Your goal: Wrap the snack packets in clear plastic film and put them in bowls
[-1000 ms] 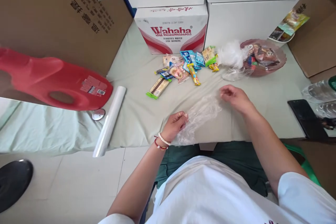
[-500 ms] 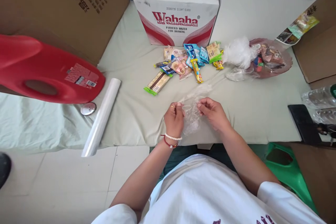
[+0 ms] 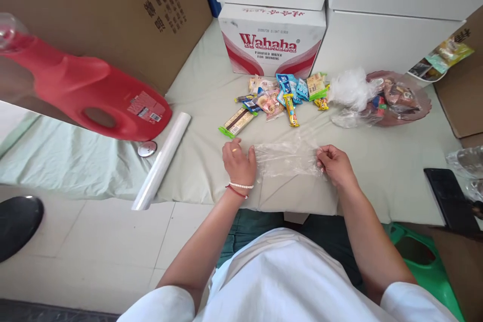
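Plastic, clear and wrinkled, [image 3: 287,158] stretches between a person's two hands just above or against a pale green cloth [image 3: 385,176] near the table's front edge. The right hand [image 3: 335,162] pinches the sheet's right end between thumb and fingers. The left hand [image 3: 239,163], wearing a ring and two bracelets [image 3: 241,186], lies back upward at the opposite end, its fingers close together and its thumb held apart along the sheet's edge; whether it grips the material cannot be told from this angle.

Just beyond the left fingertips lies a long snack bar [image 3: 238,122] with green wrapper ends. It sits at the near left of a loose cluster of packaged snacks, among them a slim yellow packet [image 3: 290,109], a pink one [image 3: 270,100] and several blue ones [image 3: 289,85]. Behind them stands a red-and-white Wahaha water carton [image 3: 269,43].

To the right, a crumpled clear bag [image 3: 350,90] rests against a pinkish bowl [image 3: 424,105] filled with wrapped items. A black phone [image 3: 449,198] lies near the table's right side. At left, a white roll [image 3: 162,161] reaches past the front edge, near a small round disc [image 3: 147,149] and a large red jug [image 3: 94,95]. A green stool [image 3: 433,287] shows below, at right.
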{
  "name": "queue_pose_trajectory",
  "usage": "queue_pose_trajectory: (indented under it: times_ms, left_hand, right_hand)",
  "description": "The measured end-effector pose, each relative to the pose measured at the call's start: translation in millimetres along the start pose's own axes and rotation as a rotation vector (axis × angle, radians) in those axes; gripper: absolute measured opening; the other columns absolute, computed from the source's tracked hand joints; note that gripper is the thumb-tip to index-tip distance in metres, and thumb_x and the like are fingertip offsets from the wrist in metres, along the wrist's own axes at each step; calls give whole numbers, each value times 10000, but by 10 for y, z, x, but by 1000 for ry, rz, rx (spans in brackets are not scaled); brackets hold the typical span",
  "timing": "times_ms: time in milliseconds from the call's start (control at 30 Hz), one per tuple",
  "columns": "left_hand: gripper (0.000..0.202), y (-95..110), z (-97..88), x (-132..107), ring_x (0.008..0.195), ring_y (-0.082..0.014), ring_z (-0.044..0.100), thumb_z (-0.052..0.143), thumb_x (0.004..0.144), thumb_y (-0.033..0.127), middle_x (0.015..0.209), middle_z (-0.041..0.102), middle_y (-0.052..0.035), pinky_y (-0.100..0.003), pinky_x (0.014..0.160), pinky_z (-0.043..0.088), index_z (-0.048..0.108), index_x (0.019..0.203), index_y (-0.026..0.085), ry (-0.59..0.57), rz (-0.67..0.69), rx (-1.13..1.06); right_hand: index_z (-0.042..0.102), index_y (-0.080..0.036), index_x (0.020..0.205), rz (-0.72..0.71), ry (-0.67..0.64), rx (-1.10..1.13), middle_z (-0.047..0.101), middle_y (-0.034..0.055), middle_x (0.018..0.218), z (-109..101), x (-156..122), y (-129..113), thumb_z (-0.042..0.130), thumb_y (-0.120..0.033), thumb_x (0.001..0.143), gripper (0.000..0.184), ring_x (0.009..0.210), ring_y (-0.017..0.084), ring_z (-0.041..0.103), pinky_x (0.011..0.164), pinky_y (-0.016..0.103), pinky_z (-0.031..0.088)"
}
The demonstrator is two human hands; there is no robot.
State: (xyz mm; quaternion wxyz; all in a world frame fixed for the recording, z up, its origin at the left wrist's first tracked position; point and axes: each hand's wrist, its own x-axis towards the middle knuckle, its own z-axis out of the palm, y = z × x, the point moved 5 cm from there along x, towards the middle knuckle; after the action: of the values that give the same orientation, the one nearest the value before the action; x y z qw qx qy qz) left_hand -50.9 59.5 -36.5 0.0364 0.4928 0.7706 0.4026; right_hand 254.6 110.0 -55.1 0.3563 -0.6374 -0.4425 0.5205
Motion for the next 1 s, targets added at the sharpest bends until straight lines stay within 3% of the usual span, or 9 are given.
queue_pose_trajectory:
  times_ms: [100, 167, 233, 300, 400, 467, 600, 867, 1000]
  left_hand:
    - [143, 191, 65, -156, 1149, -323, 603, 596, 924, 247, 1021, 663, -143, -521, 1059, 375, 668, 1045, 222, -140, 350, -3]
    - [241, 298, 133, -225, 1226, -312, 591, 591, 889, 171, 1072, 679, -127, -535, 1109, 347, 696, 1087, 260, -276, 502, -44]
    - [462, 372, 194, -205, 1328, -322, 541, 614, 810, 146, 1253, 650, -146, -540, 1144, 350, 668, 1257, 250, -370, 525, -107]
    - [621, 415, 275, -122, 1284, -316, 567, 632, 736, 164, 1305, 624, -162, -514, 1114, 418, 619, 1356, 197, -480, 430, -211]
    - [373, 420, 399, -11, 965, -234, 648, 672, 738, 251, 1027, 694, -82, -390, 928, 523, 725, 1103, 194, -633, 130, -433]
    - [171, 396, 437, 18, 756, -179, 608, 674, 813, 370, 792, 668, -28, -312, 761, 515, 710, 841, 206, -638, -44, -518]
    - [463, 304, 446, 20, 482, -123, 434, 500, 955, 598, 540, 504, 36, -263, 519, 388, 528, 671, 232, -564, -190, -537]
    - [436, 53, 370, 158, 553, -123, 398, 630, 899, 566, 557, 430, 55, -254, 553, 326, 507, 647, 233, -356, -282, -419]
    - [328, 70, 344, 180, 642, -145, 487, 672, 871, 548, 632, 542, 44, -257, 638, 370, 611, 808, 233, -371, -260, -402]
  right_hand:
    - [623, -224, 844, -1, -6, -28, 581, -18, 678, -16, 2, 39, 737, -487, 733, 307, 571, 131, 538, 464, 250, 416]
    - [629, -219, 854, -9, -14, -32, 584, -17, 696, -18, -5, 66, 719, -476, 744, 293, 583, 133, 558, 472, 250, 422]
    - [632, -217, 862, -29, -31, -27, 575, -21, 702, -15, -15, 90, 709, -469, 757, 283, 587, 134, 569, 477, 251, 426]
    - [635, -219, 866, -43, -48, -22, 571, -25, 706, -13, -28, 114, 707, -469, 769, 278, 585, 135, 571, 481, 255, 434]
    - [639, -225, 871, -63, -59, -14, 585, -22, 715, -29, -58, 135, 703, -480, 789, 275, 581, 138, 569, 496, 267, 450]
    - [636, -230, 870, -77, -58, 5, 582, -26, 684, -63, -91, 136, 700, -495, 800, 282, 554, 139, 549, 498, 277, 447]
    - [648, -233, 896, -97, -49, 18, 582, -33, 626, -196, -199, 152, 702, -539, 821, 320, 528, 151, 533, 526, 301, 462]
    - [672, -238, 922, -129, -22, -72, 611, -14, 651, -436, -388, 256, 695, -607, 842, 379, 554, 171, 551, 573, 328, 478]
    - [679, -233, 920, -115, -16, -95, 617, -13, 647, -408, -388, 243, 692, -597, 833, 374, 544, 173, 563, 581, 338, 487]
